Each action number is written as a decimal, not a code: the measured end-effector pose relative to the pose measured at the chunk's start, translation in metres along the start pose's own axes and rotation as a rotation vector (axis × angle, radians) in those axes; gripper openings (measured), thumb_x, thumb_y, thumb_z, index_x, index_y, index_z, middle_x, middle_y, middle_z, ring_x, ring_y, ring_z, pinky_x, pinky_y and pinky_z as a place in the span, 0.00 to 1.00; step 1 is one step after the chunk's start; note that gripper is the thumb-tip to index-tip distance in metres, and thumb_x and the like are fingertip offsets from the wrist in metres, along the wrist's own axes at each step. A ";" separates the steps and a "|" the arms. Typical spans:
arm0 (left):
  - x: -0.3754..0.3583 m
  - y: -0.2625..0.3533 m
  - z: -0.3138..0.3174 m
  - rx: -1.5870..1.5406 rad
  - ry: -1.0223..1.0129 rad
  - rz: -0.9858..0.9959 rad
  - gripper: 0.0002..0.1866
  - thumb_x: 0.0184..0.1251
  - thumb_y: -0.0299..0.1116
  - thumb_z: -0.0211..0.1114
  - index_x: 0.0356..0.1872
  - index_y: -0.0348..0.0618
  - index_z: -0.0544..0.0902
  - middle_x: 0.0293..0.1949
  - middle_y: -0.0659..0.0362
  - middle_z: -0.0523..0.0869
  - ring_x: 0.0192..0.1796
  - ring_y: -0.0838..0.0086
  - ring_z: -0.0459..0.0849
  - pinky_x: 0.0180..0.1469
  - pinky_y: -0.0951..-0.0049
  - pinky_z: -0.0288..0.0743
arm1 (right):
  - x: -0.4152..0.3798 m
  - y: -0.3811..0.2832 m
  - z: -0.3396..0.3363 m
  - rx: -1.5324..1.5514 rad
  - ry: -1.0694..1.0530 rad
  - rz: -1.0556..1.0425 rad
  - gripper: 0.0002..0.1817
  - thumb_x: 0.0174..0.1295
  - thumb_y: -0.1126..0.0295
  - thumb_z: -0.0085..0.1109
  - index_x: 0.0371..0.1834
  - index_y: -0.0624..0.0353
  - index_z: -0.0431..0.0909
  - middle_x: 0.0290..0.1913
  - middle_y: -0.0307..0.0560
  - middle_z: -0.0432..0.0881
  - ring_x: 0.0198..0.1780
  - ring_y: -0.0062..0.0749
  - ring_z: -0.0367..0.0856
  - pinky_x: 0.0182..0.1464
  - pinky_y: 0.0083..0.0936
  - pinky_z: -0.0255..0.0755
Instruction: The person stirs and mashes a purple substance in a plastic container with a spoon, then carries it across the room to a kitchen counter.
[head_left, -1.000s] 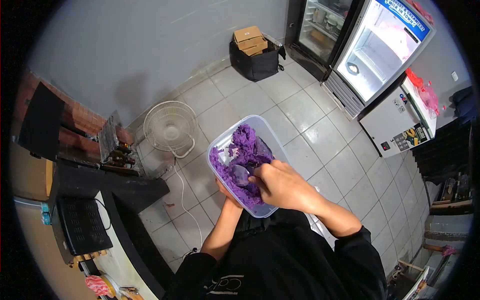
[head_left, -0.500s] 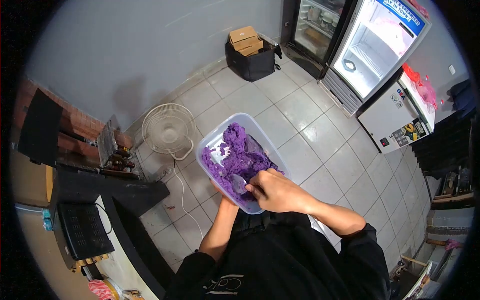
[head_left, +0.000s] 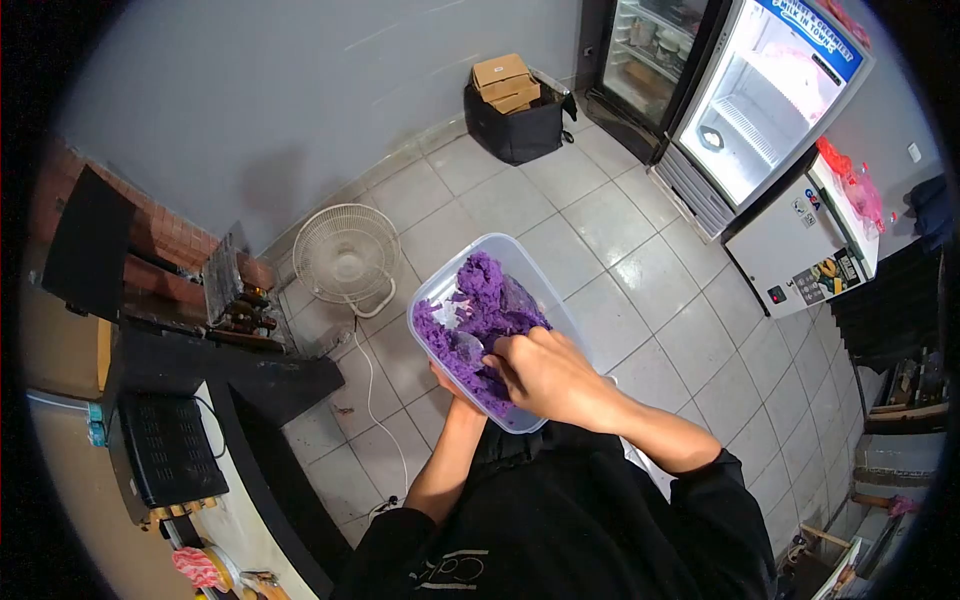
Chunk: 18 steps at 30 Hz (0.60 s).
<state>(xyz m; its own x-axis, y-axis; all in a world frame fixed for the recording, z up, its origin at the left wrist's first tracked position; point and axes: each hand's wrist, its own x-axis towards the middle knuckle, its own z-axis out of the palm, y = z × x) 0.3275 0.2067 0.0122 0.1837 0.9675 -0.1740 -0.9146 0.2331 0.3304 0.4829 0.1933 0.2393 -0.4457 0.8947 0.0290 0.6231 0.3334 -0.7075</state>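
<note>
A clear plastic container (head_left: 556, 292) with crumbly purple mash (head_left: 482, 285) in it is held in front of my body. My left hand (head_left: 455, 391) grips its near left side from outside and below, with most fingers hidden behind the wall. Over the near right part of the container, my right hand (head_left: 540, 372) is closed around a spoon (head_left: 467, 346). The spoon's bowl lies in the mash and its handle is hidden in my fist. Part of the container's bottom shows through at the left, where the mash is thin.
A white fan (head_left: 347, 253) stands on the tiled floor at the left, its cord trailing toward me. Left of me runs a black counter (head_left: 270, 375). By the wall sits a black bag (head_left: 515, 131) with cardboard boxes, near a lit display fridge (head_left: 755, 105) and white chest freezer (head_left: 800, 245).
The view has shifted slightly, so the surroundings sit a little further right. My right hand has moved the spoon a bit within the mash; less of the spoon shows now.
</note>
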 end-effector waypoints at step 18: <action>0.000 -0.009 -0.003 0.020 -0.118 -0.213 0.32 0.66 0.63 0.44 0.59 0.49 0.70 0.57 0.55 0.75 0.61 0.61 0.74 0.65 0.55 0.66 | 0.006 0.002 -0.003 -0.141 0.074 -0.140 0.13 0.46 0.82 0.57 0.37 0.69 0.72 0.30 0.63 0.80 0.33 0.61 0.81 0.33 0.48 0.74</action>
<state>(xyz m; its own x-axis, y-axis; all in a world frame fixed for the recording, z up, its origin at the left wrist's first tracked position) 0.3350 0.2044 0.0068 0.4134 0.9008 -0.1328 -0.8436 0.4338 0.3164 0.4834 0.2007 0.2407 -0.4888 0.8546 0.1754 0.6446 0.4893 -0.5875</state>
